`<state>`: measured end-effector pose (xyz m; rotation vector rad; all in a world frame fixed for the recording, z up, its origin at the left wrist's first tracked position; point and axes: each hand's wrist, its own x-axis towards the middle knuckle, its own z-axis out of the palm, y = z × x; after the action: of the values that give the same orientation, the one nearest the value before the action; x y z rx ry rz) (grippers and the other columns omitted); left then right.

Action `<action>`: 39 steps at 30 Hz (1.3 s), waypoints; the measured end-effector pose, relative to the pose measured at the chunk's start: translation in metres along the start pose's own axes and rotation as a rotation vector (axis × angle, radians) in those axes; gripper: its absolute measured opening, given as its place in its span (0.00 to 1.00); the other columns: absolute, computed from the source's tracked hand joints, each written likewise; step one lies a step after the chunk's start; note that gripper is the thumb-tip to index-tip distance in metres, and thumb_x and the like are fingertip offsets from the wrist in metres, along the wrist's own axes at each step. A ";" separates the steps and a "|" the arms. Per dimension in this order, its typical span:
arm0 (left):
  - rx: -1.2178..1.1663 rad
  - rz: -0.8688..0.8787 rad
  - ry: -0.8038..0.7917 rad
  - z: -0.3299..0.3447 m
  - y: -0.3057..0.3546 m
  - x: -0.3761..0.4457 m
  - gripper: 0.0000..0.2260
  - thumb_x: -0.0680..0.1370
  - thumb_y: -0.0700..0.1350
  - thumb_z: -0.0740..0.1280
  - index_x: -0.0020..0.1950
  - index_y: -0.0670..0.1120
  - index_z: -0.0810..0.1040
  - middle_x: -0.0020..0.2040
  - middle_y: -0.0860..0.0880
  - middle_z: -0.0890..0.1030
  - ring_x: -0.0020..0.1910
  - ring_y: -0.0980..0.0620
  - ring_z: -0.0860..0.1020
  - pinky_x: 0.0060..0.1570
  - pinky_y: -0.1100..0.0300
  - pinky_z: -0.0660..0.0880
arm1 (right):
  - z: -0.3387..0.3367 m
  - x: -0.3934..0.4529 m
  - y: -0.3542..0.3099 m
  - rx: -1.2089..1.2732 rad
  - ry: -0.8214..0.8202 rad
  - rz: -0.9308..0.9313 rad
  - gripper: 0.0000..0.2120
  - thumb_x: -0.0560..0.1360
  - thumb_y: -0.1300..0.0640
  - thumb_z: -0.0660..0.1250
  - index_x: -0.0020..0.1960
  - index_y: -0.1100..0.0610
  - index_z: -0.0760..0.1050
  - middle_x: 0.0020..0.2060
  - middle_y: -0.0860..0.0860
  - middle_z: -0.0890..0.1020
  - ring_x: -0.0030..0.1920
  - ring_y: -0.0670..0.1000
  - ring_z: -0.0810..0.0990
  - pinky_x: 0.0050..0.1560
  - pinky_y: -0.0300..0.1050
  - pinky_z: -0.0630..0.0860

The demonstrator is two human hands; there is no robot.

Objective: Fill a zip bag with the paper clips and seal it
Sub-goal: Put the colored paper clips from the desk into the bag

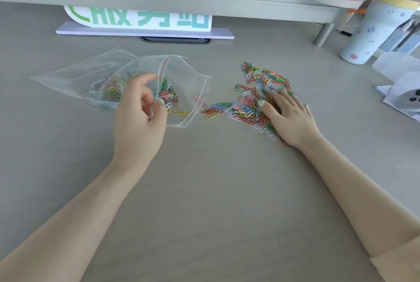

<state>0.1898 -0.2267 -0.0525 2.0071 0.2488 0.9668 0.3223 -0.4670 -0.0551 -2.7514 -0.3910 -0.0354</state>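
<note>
Your clear zip bag (95, 72) lying open on the table, part-filled with clips, loose coloured clips (254, 99) heaped just right of its mouth

One clear zip bag (95, 72) lies at 10 o'clock. Coloured paper clips (256, 90), too many to count, form two groups: one inside the bag, one loose at 2 o'clock. Two hands are present: left hand (141, 111), right hand (288, 115). One tumbler (372, 31) stands at 1 o'clock.

Bare table (204, 179) lies near; sign (145, 24) and tumbler (372, 31) crowd the far edge.
</note>
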 end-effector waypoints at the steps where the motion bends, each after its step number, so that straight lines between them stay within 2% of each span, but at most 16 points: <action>1: -0.001 -0.003 -0.001 0.000 0.000 0.000 0.16 0.73 0.38 0.59 0.60 0.49 0.71 0.37 0.48 0.70 0.37 0.46 0.70 0.39 0.62 0.67 | 0.001 -0.002 -0.005 0.001 -0.018 -0.032 0.32 0.74 0.32 0.49 0.73 0.46 0.56 0.75 0.48 0.57 0.76 0.52 0.51 0.74 0.53 0.48; 5: -0.008 -0.011 -0.008 0.001 0.001 0.000 0.16 0.74 0.36 0.60 0.59 0.50 0.70 0.39 0.43 0.71 0.37 0.46 0.70 0.39 0.66 0.67 | 0.008 -0.005 -0.024 0.030 -0.065 -0.187 0.33 0.74 0.33 0.51 0.74 0.47 0.56 0.76 0.46 0.55 0.76 0.48 0.50 0.76 0.50 0.48; 7: -0.008 -0.012 -0.012 0.001 0.002 -0.001 0.17 0.74 0.35 0.60 0.58 0.52 0.70 0.38 0.44 0.70 0.37 0.48 0.70 0.38 0.68 0.66 | 0.007 -0.002 -0.028 0.196 -0.026 -0.229 0.29 0.75 0.36 0.54 0.72 0.48 0.60 0.75 0.46 0.58 0.76 0.47 0.53 0.76 0.49 0.51; 10: -0.013 -0.011 -0.008 0.001 0.002 -0.001 0.17 0.74 0.36 0.60 0.57 0.54 0.69 0.37 0.45 0.70 0.37 0.50 0.70 0.38 0.69 0.66 | -0.004 0.026 -0.018 0.436 0.093 -0.156 0.21 0.78 0.45 0.56 0.68 0.49 0.68 0.73 0.46 0.63 0.74 0.46 0.58 0.76 0.51 0.52; 12: -0.009 -0.013 -0.007 0.001 0.003 0.000 0.17 0.73 0.37 0.59 0.57 0.55 0.69 0.37 0.43 0.71 0.37 0.51 0.69 0.38 0.69 0.66 | -0.013 0.054 -0.003 0.466 0.076 -0.117 0.19 0.79 0.48 0.54 0.69 0.51 0.68 0.73 0.48 0.63 0.74 0.48 0.58 0.76 0.52 0.50; 14: -0.010 -0.010 -0.006 0.001 0.003 0.000 0.16 0.73 0.37 0.59 0.56 0.54 0.69 0.37 0.42 0.71 0.36 0.51 0.69 0.37 0.70 0.66 | -0.018 0.079 0.014 0.486 -0.013 -0.083 0.19 0.80 0.50 0.52 0.70 0.52 0.66 0.73 0.48 0.64 0.73 0.48 0.60 0.74 0.43 0.52; 15: -0.009 -0.011 -0.004 0.002 0.003 0.001 0.16 0.73 0.36 0.59 0.57 0.54 0.69 0.37 0.43 0.71 0.36 0.52 0.69 0.37 0.71 0.66 | -0.018 0.089 0.022 0.497 -0.067 -0.063 0.19 0.81 0.50 0.52 0.70 0.51 0.66 0.72 0.47 0.65 0.73 0.48 0.62 0.70 0.38 0.54; 17: 0.001 -0.019 0.003 0.004 0.002 0.001 0.17 0.73 0.35 0.60 0.57 0.54 0.69 0.37 0.46 0.71 0.36 0.55 0.69 0.38 0.72 0.66 | -0.017 0.107 0.034 0.497 -0.147 -0.068 0.19 0.81 0.49 0.51 0.71 0.50 0.65 0.72 0.46 0.65 0.72 0.47 0.62 0.67 0.36 0.55; 22: 0.006 -0.042 0.019 0.014 0.000 0.009 0.18 0.72 0.37 0.59 0.55 0.57 0.69 0.37 0.50 0.70 0.36 0.55 0.70 0.38 0.72 0.67 | -0.014 0.142 0.033 0.440 -0.260 -0.101 0.22 0.79 0.42 0.51 0.71 0.46 0.64 0.73 0.44 0.63 0.73 0.48 0.60 0.76 0.48 0.50; 24: 0.012 -0.056 0.031 0.020 -0.001 0.014 0.17 0.72 0.38 0.60 0.55 0.57 0.69 0.36 0.51 0.71 0.36 0.55 0.70 0.39 0.71 0.67 | -0.010 0.152 0.025 0.496 -0.312 -0.104 0.30 0.71 0.34 0.54 0.70 0.45 0.65 0.72 0.43 0.65 0.72 0.46 0.62 0.76 0.50 0.52; 26: 0.015 -0.057 0.036 0.026 -0.002 0.018 0.16 0.72 0.38 0.60 0.54 0.58 0.70 0.35 0.55 0.71 0.36 0.57 0.70 0.39 0.72 0.67 | -0.006 0.161 0.018 0.530 -0.361 -0.130 0.34 0.67 0.32 0.55 0.70 0.45 0.66 0.72 0.43 0.66 0.72 0.46 0.63 0.76 0.50 0.53; 29: 0.021 -0.050 0.035 0.032 -0.003 0.022 0.19 0.72 0.37 0.60 0.51 0.62 0.68 0.35 0.62 0.72 0.36 0.61 0.70 0.40 0.74 0.67 | -0.001 0.161 0.001 0.519 -0.420 -0.236 0.24 0.78 0.44 0.54 0.71 0.52 0.65 0.72 0.46 0.65 0.72 0.45 0.62 0.74 0.40 0.52; 31: 0.029 -0.036 0.034 0.033 -0.004 0.023 0.19 0.73 0.35 0.61 0.52 0.59 0.68 0.35 0.65 0.72 0.35 0.65 0.69 0.39 0.75 0.66 | 0.002 0.157 -0.004 0.505 -0.460 -0.304 0.20 0.80 0.52 0.52 0.71 0.53 0.66 0.71 0.45 0.65 0.70 0.42 0.63 0.69 0.34 0.53; 35: 0.034 -0.028 0.045 0.032 -0.004 0.023 0.22 0.74 0.31 0.62 0.50 0.60 0.67 0.34 0.65 0.72 0.35 0.66 0.70 0.39 0.75 0.66 | 0.002 0.137 -0.012 0.469 -0.518 -0.387 0.19 0.81 0.53 0.52 0.70 0.51 0.65 0.72 0.43 0.64 0.70 0.40 0.61 0.69 0.32 0.52; 38: 0.011 -0.036 0.037 0.031 -0.006 0.022 0.17 0.74 0.32 0.61 0.52 0.54 0.69 0.34 0.66 0.72 0.35 0.66 0.70 0.38 0.75 0.66 | 0.004 0.116 -0.020 0.308 -0.528 -0.492 0.19 0.81 0.55 0.52 0.72 0.54 0.63 0.74 0.45 0.61 0.70 0.37 0.56 0.63 0.18 0.45; 39: 0.002 -0.035 0.036 0.031 -0.006 0.022 0.16 0.74 0.34 0.61 0.53 0.54 0.69 0.34 0.65 0.72 0.35 0.65 0.69 0.38 0.74 0.66 | 0.004 0.107 -0.023 0.255 -0.529 -0.531 0.19 0.81 0.56 0.53 0.72 0.54 0.63 0.74 0.45 0.60 0.69 0.36 0.55 0.62 0.16 0.44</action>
<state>0.2277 -0.2309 -0.0551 1.9826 0.3040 0.9809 0.4184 -0.4161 -0.0432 -2.2988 -1.1645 0.5717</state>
